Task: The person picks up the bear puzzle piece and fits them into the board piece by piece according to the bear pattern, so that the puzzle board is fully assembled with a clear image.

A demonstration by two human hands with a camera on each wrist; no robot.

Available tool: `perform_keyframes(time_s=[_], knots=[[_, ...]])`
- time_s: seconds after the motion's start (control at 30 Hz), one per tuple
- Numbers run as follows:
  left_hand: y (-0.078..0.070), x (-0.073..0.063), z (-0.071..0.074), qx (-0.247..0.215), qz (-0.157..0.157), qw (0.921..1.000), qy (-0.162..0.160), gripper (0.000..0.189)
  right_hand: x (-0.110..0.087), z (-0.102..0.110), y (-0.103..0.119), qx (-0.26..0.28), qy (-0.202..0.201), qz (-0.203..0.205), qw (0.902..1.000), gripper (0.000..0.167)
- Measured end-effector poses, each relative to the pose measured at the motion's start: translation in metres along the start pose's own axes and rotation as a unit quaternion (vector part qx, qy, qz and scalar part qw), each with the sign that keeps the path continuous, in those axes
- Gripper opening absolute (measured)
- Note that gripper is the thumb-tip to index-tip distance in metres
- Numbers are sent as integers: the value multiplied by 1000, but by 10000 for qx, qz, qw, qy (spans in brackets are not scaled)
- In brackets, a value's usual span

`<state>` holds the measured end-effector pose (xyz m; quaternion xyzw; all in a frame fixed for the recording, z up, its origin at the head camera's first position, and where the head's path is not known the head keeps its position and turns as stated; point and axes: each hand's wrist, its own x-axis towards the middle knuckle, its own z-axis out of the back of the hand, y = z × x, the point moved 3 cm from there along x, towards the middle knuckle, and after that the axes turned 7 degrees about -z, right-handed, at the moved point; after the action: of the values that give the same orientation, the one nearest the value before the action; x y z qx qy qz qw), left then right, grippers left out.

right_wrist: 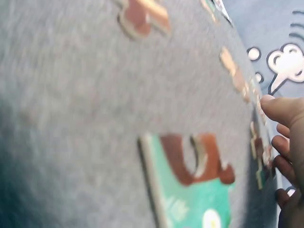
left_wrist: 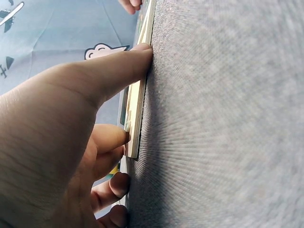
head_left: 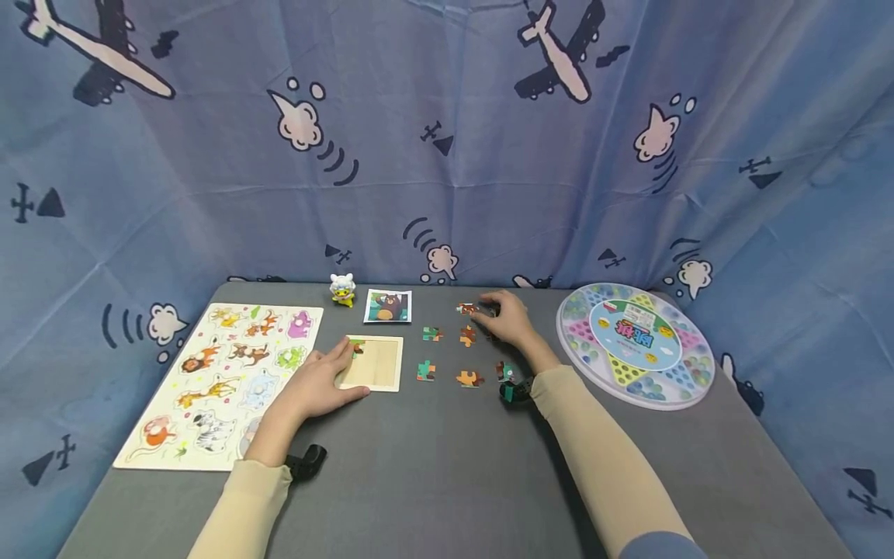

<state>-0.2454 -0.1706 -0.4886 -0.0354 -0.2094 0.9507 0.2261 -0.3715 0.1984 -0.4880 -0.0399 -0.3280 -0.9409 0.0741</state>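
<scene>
My left hand (head_left: 317, 382) holds the small wooden puzzle tray (head_left: 380, 365) at its left side, thumb along the near edge. In the left wrist view the thumb presses the side of the tray (left_wrist: 135, 102), and fingertips touch its corner. One green-and-brown puzzle piece (head_left: 358, 347) sits in the tray's upper left corner. Over the far right puzzle pieces hovers my right hand (head_left: 513, 317), thumb pointing at a reddish-brown piece (head_left: 466, 308). Its fingers are loosely bent and nothing shows between them in the right wrist view. A teal-and-brown piece (right_wrist: 194, 183) lies closer to the wrist.
More loose pieces lie between the hands, including an orange-brown piece (head_left: 470, 379) and a green piece (head_left: 426, 371). Behind the tray are a bear picture card (head_left: 387, 307) and a small figurine (head_left: 342, 289). An animal board (head_left: 230, 353) lies left, a round game board (head_left: 635, 345) right.
</scene>
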Motion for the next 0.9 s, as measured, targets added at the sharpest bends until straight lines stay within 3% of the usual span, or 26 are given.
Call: perform_keyframes(time_s=[0.4, 0.9], knots=[[0, 0, -3, -1, 63, 10000, 24, 95, 13, -3, -6, -364, 543, 14, 9979, 45], [-1, 0, -2, 7, 104, 9999, 25, 95, 12, -5, -4, -613, 559, 75, 9965, 41]])
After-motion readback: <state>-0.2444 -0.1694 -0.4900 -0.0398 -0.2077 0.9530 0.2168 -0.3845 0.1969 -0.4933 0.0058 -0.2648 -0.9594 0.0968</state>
